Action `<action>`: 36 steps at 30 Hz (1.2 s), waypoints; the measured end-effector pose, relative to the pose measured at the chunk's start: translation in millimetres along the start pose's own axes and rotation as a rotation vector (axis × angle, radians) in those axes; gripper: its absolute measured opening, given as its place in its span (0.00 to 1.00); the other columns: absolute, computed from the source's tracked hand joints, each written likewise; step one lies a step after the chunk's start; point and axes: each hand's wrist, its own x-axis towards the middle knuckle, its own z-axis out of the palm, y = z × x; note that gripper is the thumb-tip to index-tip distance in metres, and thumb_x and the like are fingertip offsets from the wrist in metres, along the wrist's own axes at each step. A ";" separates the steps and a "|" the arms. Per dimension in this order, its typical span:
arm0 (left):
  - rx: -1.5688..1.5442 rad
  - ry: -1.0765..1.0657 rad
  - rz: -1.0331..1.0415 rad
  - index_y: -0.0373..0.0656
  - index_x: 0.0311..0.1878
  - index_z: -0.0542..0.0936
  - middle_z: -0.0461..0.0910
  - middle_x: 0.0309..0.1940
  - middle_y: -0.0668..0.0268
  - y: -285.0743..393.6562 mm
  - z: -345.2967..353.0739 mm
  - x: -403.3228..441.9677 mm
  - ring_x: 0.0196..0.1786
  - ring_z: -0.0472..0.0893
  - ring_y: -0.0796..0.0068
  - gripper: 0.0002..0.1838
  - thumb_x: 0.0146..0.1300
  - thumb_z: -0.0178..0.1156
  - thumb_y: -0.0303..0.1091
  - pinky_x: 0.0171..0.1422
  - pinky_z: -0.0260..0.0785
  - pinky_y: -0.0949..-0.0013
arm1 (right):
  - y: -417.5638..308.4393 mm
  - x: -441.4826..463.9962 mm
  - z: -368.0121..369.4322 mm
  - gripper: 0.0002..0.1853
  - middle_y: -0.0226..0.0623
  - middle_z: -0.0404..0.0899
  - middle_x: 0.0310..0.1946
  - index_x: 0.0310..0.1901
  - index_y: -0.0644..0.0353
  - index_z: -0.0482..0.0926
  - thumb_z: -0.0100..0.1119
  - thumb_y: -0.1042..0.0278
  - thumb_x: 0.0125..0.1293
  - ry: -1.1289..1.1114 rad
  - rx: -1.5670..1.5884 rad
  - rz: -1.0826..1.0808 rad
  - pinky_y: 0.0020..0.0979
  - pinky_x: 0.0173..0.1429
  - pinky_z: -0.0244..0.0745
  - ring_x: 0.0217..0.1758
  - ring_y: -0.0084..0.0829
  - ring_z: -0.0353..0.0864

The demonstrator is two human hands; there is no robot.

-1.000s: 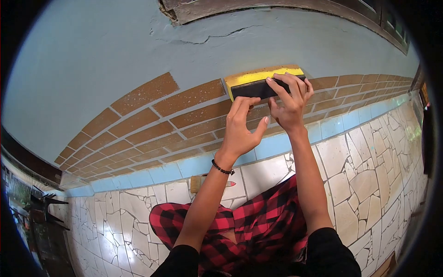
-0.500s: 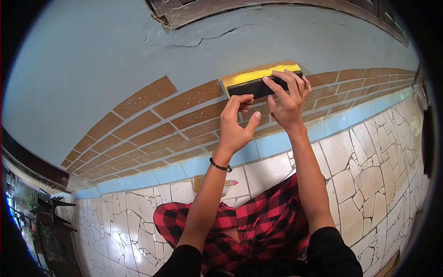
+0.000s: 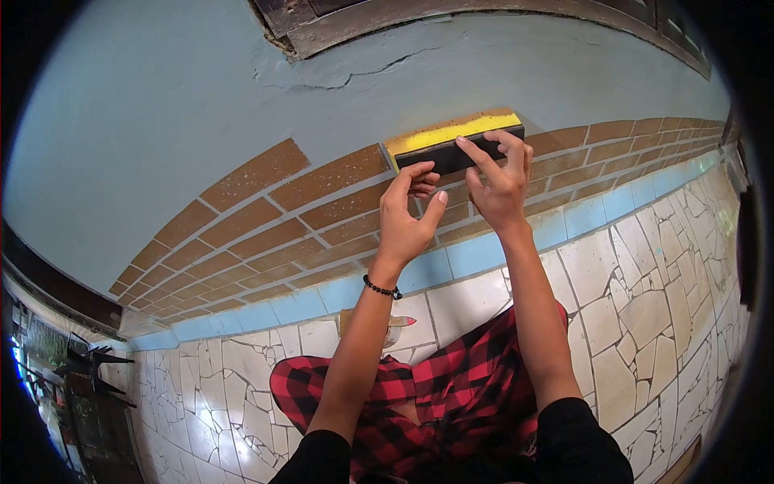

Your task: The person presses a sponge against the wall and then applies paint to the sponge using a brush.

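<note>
gray wall (image 3: 177,121), upper frame; brown painted bricks (image 3: 254,173) mid-frame; black-backed yellow sponge (image 3: 455,134), upper center, against wall, lined up with a brick row; right hand (image 3: 501,198) spread on backing; left hand (image 3: 403,232) loosely curled, contact unclear.

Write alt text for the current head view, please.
A person's left hand and right hand touch a yellow and black block against a grey wall with rows of brown brick shapes. The person sits in red checked trousers on a tiled floor.
</note>
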 end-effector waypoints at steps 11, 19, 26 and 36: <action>0.047 -0.023 -0.053 0.33 0.69 0.79 0.86 0.57 0.57 9.8 2.8 -0.8 0.57 0.84 0.72 0.24 0.72 0.70 0.27 0.66 0.77 0.66 | 8.9 -4.3 -0.3 0.19 0.38 0.74 0.51 0.39 0.54 0.83 0.78 0.82 0.45 0.027 0.162 0.122 0.43 0.56 0.75 0.53 0.43 0.74; 0.044 -0.013 -0.075 0.31 0.67 0.80 0.86 0.57 0.55 17.1 4.5 2.3 0.60 0.85 0.70 0.22 0.73 0.69 0.29 0.67 0.78 0.65 | 2.3 7.3 -12.4 0.20 0.37 0.71 0.47 0.38 0.55 0.83 0.83 0.71 0.43 -0.056 0.142 0.155 0.43 0.57 0.71 0.53 0.43 0.70; -0.037 -0.006 -0.136 0.29 0.64 0.81 0.88 0.55 0.54 13.5 3.1 8.5 0.58 0.88 0.70 0.18 0.77 0.66 0.27 0.65 0.81 0.67 | -3.4 14.4 -11.9 0.21 0.37 0.71 0.45 0.36 0.56 0.83 0.88 0.59 0.50 -0.040 0.138 0.175 0.43 0.56 0.69 0.52 0.41 0.69; -0.079 -0.060 -0.156 0.27 0.60 0.84 0.90 0.53 0.53 4.7 -4.0 18.7 0.56 0.90 0.70 0.14 0.79 0.65 0.27 0.64 0.84 0.67 | -7.0 16.6 -7.4 0.23 0.35 0.73 0.43 0.34 0.57 0.83 0.92 0.57 0.47 -0.030 0.129 0.277 0.43 0.53 0.70 0.50 0.40 0.69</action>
